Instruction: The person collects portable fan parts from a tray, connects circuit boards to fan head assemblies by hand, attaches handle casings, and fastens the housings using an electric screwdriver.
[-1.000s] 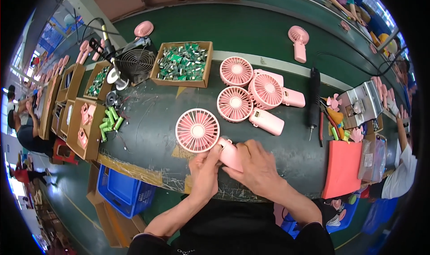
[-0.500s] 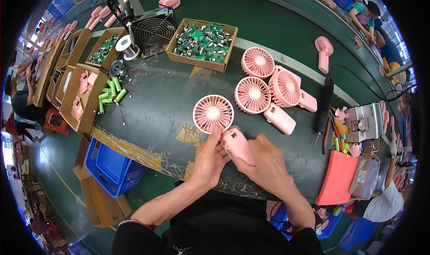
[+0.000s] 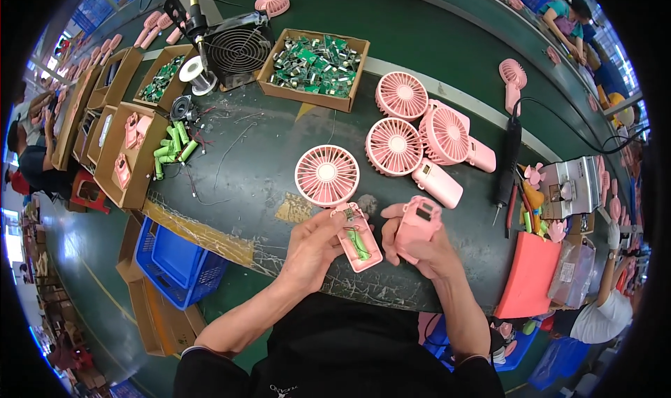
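Note:
My left hand [image 3: 307, 251] is closed around the handle of a pink handheld fan [image 3: 326, 175], whose round grille points away from me. The handle's inside lies exposed, with a green battery cell [image 3: 358, 245] and a small circuit board with wires near the neck. Just to the right, my right hand [image 3: 439, 257] grips a separate pink handle cover [image 3: 419, 222], tilted up and apart from the fan. Several assembled pink fans [image 3: 395, 147] lie together beyond my hands.
Behind stands a cardboard box of green circuit boards [image 3: 314, 98]. At left are loose green batteries [image 3: 168, 148], a solder spool [image 3: 198, 77] and a box of pink parts [image 3: 119, 188]. A black electric screwdriver [image 3: 507, 161] and red foam sheet [image 3: 525, 275] lie right. People work nearby.
The handle cover has come off the fan and moved right in my right hand, exposing the battery and board. My left hand still holds the fan, which shifted slightly left.

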A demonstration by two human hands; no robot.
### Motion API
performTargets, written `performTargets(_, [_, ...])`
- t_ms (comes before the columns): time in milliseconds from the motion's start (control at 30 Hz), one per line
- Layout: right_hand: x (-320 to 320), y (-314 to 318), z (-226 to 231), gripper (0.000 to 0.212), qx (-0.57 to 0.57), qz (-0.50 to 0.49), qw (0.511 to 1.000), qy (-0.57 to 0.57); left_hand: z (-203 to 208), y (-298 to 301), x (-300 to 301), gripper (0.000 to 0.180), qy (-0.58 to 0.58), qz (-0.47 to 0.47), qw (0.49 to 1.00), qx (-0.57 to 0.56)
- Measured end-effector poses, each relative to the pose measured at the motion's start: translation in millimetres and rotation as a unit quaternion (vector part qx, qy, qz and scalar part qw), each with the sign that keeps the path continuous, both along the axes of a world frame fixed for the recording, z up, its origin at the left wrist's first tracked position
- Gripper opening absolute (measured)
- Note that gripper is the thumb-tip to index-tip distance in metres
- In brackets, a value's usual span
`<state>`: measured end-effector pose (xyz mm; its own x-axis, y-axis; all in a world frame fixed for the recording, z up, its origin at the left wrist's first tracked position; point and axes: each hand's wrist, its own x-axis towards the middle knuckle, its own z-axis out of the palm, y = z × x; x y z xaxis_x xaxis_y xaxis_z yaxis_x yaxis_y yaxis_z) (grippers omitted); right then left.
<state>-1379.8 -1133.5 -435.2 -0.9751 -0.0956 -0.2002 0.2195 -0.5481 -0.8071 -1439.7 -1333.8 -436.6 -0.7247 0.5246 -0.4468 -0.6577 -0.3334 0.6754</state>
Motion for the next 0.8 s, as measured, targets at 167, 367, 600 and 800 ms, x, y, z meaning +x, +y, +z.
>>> performTargets(167, [-24.3,-13.5,1.9,0.018,0.439,-0.058,0.875,0.197,1.1,-3.9,-1.6,0.032,-0.004,0.007,1.000,-0.006])
performTargets(367, [-48.9,-21.9,10.4,0.026,0.474,-0.010,0.821,0.319,4.6,-9.4,-2.5,0.031,-0.013,-0.004,1.000,-0.015])
performTargets(600, [-56.2,-22.7,8.7,0.022,0.453,0.041,0.837,0.304,12.4,-10.8,-6.8,0.035,-0.026,-0.012,1.000,0.003])
performTargets(800, [-57.4,-21.8,10.8,0.023,0.466,0.063,0.828,0.306,8.2,-12.8,-8.3,0.034,-0.034,-0.016,0.999,0.007])
